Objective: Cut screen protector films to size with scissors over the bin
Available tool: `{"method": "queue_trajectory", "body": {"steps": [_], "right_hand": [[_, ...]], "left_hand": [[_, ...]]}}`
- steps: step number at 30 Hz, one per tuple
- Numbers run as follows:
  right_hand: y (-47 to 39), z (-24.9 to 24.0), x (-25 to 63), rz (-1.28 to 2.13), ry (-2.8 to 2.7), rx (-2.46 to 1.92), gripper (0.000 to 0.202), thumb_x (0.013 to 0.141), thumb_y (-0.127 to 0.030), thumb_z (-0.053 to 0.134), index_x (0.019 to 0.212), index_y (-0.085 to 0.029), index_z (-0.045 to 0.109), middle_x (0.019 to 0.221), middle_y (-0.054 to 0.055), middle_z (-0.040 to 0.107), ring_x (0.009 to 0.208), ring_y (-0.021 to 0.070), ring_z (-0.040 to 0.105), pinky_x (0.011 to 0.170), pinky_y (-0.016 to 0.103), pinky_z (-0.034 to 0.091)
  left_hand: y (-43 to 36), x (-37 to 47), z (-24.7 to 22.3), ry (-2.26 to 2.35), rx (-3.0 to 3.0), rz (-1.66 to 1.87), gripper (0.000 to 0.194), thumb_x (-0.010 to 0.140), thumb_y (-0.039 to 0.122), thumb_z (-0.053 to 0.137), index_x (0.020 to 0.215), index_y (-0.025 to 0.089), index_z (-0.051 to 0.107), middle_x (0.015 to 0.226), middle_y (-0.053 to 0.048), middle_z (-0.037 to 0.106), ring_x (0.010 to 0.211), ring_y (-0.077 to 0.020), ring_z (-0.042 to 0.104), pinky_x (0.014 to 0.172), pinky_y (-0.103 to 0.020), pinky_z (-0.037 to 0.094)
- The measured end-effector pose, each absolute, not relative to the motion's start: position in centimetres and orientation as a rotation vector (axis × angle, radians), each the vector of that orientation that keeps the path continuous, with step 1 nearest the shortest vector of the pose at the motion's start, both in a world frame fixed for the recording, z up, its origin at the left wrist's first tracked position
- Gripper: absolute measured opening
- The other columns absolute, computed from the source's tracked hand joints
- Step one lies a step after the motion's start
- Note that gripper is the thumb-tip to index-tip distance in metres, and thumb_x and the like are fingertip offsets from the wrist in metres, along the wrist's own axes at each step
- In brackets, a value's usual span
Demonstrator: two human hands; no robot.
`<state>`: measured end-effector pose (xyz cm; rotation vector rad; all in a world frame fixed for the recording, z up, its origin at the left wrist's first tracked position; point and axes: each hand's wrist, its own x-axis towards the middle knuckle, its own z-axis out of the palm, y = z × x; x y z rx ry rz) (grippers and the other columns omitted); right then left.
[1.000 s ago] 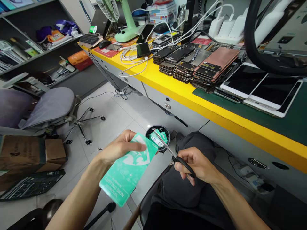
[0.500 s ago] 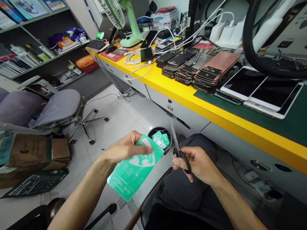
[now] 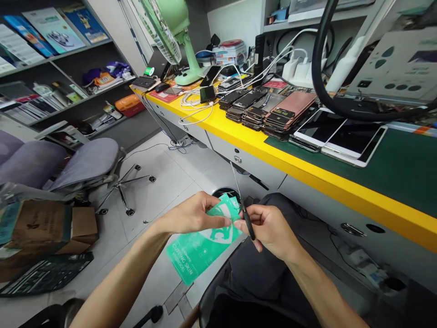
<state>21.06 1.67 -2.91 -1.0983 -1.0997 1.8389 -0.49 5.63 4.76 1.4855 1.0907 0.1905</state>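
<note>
A flat green packet (image 3: 191, 255) with white print, reading "Cutting Skin", lies tilted in my left hand (image 3: 194, 214), thumb on top and fingers beneath. My right hand (image 3: 269, 230) holds scissors (image 3: 247, 219) with black handles, their blades pointing up and away. The right thumb and fingertips meet the packet's right edge. Behind the packet, a round dark bin (image 3: 223, 190) stands on the floor, mostly hidden by it.
Stacks of phone parts (image 3: 251, 102), white tablets (image 3: 341, 136), cables and a green fan (image 3: 187, 59) occupy the yellow-edged bench (image 3: 300, 175). An office chair (image 3: 92, 159) and cardboard boxes (image 3: 44, 228) stand at the left. My legs are below the hands.
My right hand has moved left to the packet with the scissors. The packet has shifted slightly right and now hides most of the bin. The camera view has also shifted.
</note>
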Motion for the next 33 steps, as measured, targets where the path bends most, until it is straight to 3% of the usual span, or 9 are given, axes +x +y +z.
{"method": "queue_trajectory", "body": {"steps": [4, 7, 9, 12, 16, 22, 27, 30, 33], "right_hand": [[1.5, -3.4, 20.8, 1.685, -0.896, -1.117, 0.03, 0.068, -0.034, 0.087, 0.077, -0.015, 0.066, 0.052, -0.007, 0.054, 0.031, 0.0046, 0.044, 0.033, 0.017, 0.029], [1.6, -3.3, 20.3, 1.56, -0.71, -1.089, 0.033, 0.067, -0.038, 0.087, 0.079, -0.015, 0.066, 0.05, -0.007, 0.054, 0.031, 0.0044, 0.043, 0.033, 0.016, 0.029], [1.8, -2.8, 19.9, 1.517, -0.646, -1.052, 0.034, 0.068, -0.04, 0.086, 0.08, -0.015, 0.065, 0.05, -0.006, 0.056, 0.031, 0.0045, 0.043, 0.032, 0.016, 0.03], [2.3, -2.2, 19.7, 1.583, -0.645, -0.99, 0.032, 0.072, -0.041, 0.083, 0.076, -0.015, 0.064, 0.042, -0.007, 0.05, 0.03, 0.0058, 0.041, 0.032, 0.017, 0.031], [2.8, -1.7, 20.6, 1.679, -0.69, -0.944, 0.033, 0.074, -0.042, 0.081, 0.069, -0.016, 0.062, 0.036, -0.008, 0.044, 0.029, 0.007, 0.04, 0.031, 0.017, 0.031], [3.4, -1.0, 21.8, 1.655, -0.828, -0.964, 0.028, 0.07, -0.037, 0.084, 0.07, -0.015, 0.066, 0.043, -0.006, 0.052, 0.03, 0.008, 0.045, 0.031, 0.019, 0.034], [3.0, -0.5, 20.8, 1.455, -0.791, -1.001, 0.025, 0.071, -0.034, 0.083, 0.073, -0.015, 0.067, 0.041, -0.006, 0.051, 0.031, 0.0077, 0.044, 0.031, 0.018, 0.034], [2.2, -0.3, 19.9, 1.442, -0.805, -1.013, 0.026, 0.072, -0.035, 0.082, 0.074, -0.016, 0.066, 0.041, -0.006, 0.053, 0.032, 0.008, 0.046, 0.033, 0.018, 0.036], [1.4, -0.3, 19.9, 1.529, -0.89, -0.995, 0.026, 0.073, -0.035, 0.082, 0.074, -0.015, 0.066, 0.045, -0.005, 0.057, 0.033, 0.0084, 0.049, 0.034, 0.018, 0.039]], "left_hand": [[5.8, -3.5, 4.1, 1.103, 1.22, 0.45, 0.035, 0.08, 0.046, 0.076, 0.093, 0.013, 0.076, 0.082, -0.01, 0.073, 0.069, -0.0181, 0.065, 0.061, -0.026, 0.05], [4.9, -5.1, 3.1, 0.981, 1.025, 0.772, 0.053, 0.075, 0.057, 0.076, 0.104, 0.012, 0.078, 0.099, -0.018, 0.077, 0.084, -0.0289, 0.072, 0.072, -0.035, 0.058], [3.9, -4.9, 2.4, 0.917, 0.993, 0.819, 0.057, 0.072, 0.061, 0.076, 0.1, 0.011, 0.079, 0.084, -0.018, 0.077, 0.069, -0.0293, 0.072, 0.062, -0.037, 0.058], [2.3, -3.5, 2.1, 1.134, 0.967, 0.899, 0.026, 0.082, 0.037, 0.077, 0.077, 0.012, 0.076, 0.072, -0.014, 0.076, 0.06, -0.0218, 0.069, 0.064, -0.033, 0.057], [1.8, -2.5, 3.0, 1.203, 1.017, 0.963, 0.02, 0.08, 0.027, 0.078, 0.067, 0.013, 0.073, 0.063, -0.01, 0.072, 0.057, -0.021, 0.067, 0.059, -0.033, 0.056], [2.3, -3.0, 4.0, 1.221, 1.071, 0.97, 0.019, 0.079, 0.025, 0.078, 0.066, 0.012, 0.074, 0.061, -0.009, 0.071, 0.056, -0.0212, 0.067, 0.057, -0.033, 0.056], [1.2, 0.6, 3.4, 0.986, 0.943, 1.238, 0.03, 0.076, 0.048, 0.078, 0.08, 0.018, 0.076, 0.086, -0.009, 0.078, 0.073, -0.0264, 0.071, 0.062, -0.037, 0.059], [0.4, 3.9, 2.6, 1.044, 0.914, 1.275, 0.022, 0.079, 0.04, 0.079, 0.086, 0.02, 0.073, 0.094, -0.005, 0.075, 0.083, -0.0246, 0.07, 0.07, -0.036, 0.058], [0.5, 5.6, 2.5, 1.126, 0.853, 1.361, 0.018, 0.081, 0.032, 0.079, 0.088, 0.021, 0.066, 0.084, 0.0, 0.069, 0.081, -0.0197, 0.067, 0.072, -0.031, 0.055]]}}
